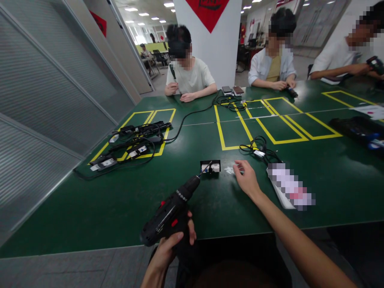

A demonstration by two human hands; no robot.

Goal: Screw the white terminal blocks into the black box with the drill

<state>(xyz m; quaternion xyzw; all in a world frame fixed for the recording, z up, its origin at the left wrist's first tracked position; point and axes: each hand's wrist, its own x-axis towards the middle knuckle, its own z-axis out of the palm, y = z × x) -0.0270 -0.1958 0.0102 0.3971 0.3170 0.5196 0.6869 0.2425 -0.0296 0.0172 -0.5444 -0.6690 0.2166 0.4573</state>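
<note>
My left hand (171,246) is wrapped around the handle of a black cordless drill (171,210) with red buttons. The drill points away and to the right, its long thin bit overlapping a small black-and-white block (210,168) on the table. Whether the tip touches the block I cannot tell. To the right, my right hand (247,178) hovers low over the table, fingers loosely bent and thumb apart, with no object visible in it. Just left of its fingertips lies a little heap of small whitish pieces (229,170), too small to name.
Power strips with cables (138,140) pile up at the left on the green table (186,148). A phone (289,188) lies to my right beside a coiled black cable (259,150). Yellow tape marks rectangles. Three people sit opposite; one holds a screwdriver (173,73).
</note>
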